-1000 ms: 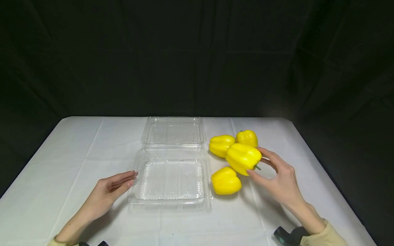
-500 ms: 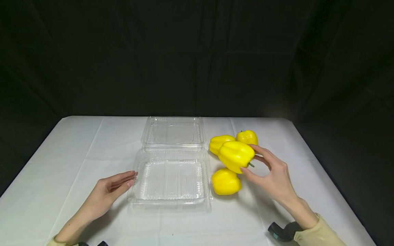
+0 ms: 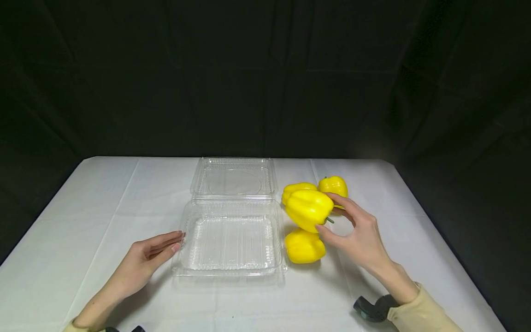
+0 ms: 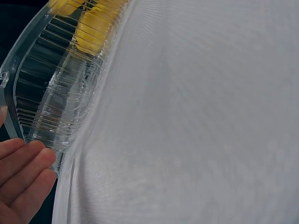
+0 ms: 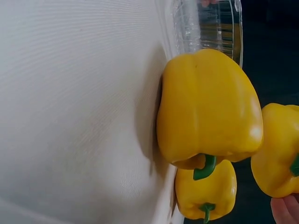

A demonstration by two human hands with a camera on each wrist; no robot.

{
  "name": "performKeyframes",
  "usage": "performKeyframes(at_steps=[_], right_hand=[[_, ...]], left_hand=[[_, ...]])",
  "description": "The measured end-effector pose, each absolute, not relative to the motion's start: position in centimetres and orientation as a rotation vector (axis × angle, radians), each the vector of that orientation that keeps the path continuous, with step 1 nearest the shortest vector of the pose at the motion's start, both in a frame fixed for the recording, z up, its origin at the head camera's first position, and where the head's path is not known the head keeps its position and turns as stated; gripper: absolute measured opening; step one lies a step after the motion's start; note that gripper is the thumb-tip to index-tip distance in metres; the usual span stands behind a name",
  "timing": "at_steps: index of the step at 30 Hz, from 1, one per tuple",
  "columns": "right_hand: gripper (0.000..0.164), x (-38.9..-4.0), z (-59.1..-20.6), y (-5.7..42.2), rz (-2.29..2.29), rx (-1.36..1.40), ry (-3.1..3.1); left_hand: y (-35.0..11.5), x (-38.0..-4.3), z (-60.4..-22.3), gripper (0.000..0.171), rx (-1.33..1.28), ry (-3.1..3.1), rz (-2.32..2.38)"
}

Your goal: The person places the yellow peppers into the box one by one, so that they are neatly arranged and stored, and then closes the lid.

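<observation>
My right hand [image 3: 361, 235] holds a yellow bell pepper [image 3: 309, 210] between thumb and fingers near its green stem, raised above the table. In the head view it overlaps a pepper [image 3: 297, 186] behind it and a nearer pepper [image 3: 304, 249]. The right wrist view shows the held pepper [image 5: 278, 154] at the right edge, fingertips against it. My left hand [image 3: 143, 265] touches the left side of a clear plastic clamshell box [image 3: 178, 272], its fingers fairly straight along the wall in the left wrist view. The lid [image 3: 234, 180] lies folded back, and nothing is in the box.
Another yellow pepper [image 3: 333, 184] lies at the back right, close beside the one behind the held pepper. A white cloth [image 3: 112, 193] covers the table, and a black curtain [image 3: 265, 83] hangs behind it. Dark wrist devices [image 3: 371, 309] sit at both sleeves.
My right hand has carried the held pepper left toward the box, uncovering more of the back right pepper. My left hand and the box have stayed in place.
</observation>
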State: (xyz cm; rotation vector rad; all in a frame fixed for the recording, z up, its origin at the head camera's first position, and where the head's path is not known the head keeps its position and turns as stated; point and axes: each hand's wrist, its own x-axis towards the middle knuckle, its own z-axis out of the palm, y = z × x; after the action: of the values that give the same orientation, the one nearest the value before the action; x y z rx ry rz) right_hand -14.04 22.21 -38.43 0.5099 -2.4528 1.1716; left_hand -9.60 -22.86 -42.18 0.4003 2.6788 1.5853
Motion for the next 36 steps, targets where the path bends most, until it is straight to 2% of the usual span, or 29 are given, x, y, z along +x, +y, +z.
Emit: performKeyframes(at_steps=[20, 36], right_hand=[[0.068, -14.7, -38.1, 20.3, 1.185, 0.577, -2.471], [0.069, -15.4, -38.0, 18.7, 1.186, 0.756, -2.393]], left_hand=[[-22.6, -9.6, -42.2, 0.037, 0.398, 2.684, 1.582], [-22.5, -9.7, -42.1, 0.038, 0.427, 2.701, 1.571]])
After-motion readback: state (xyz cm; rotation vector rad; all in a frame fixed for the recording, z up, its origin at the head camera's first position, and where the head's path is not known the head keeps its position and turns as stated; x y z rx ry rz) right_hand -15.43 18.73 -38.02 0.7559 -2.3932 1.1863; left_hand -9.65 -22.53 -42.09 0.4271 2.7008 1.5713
